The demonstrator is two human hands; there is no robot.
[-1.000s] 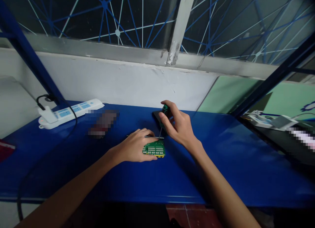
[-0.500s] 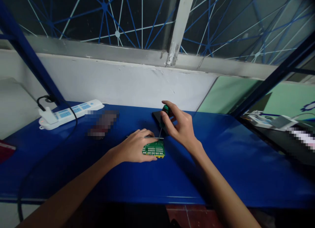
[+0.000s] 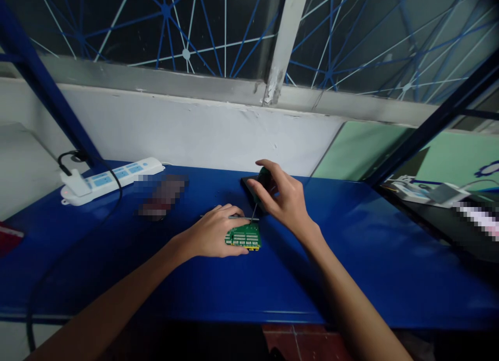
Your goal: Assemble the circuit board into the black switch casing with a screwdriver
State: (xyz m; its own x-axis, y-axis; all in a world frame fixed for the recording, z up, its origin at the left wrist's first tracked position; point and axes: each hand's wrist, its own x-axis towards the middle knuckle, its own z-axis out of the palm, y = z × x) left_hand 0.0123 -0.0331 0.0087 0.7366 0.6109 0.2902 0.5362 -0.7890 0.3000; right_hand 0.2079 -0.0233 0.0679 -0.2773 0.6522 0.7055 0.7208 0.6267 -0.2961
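A green circuit board [image 3: 247, 235] with rows of small pale parts and a yellow lower edge lies on the blue table. My left hand [image 3: 213, 232] is wrapped over its left side, fingers on top and thumb along the near edge, hiding much of it. A thin metal strip [image 3: 254, 219] runs along the board's far edge. My right hand [image 3: 288, 201] holds a screwdriver [image 3: 264, 178] by its dark green handle between thumb and fingers. The shaft slants down to the board's far edge near the strip; the tip's exact contact is too small to tell.
Behind my right hand lies a flat black object [image 3: 247, 186], partly hidden. A white power strip [image 3: 117, 180] with a plug and black cable [image 3: 117, 194] sits at the back left, a blurred-out item [image 3: 163, 197] beside it. Chargers and cables [image 3: 440, 192] lie at the right.
My right thumb and fingers have shifted around the screwdriver handle, with the thumb now farther left and the handle slightly turned away. My left hand and the circuit board have stayed in place.
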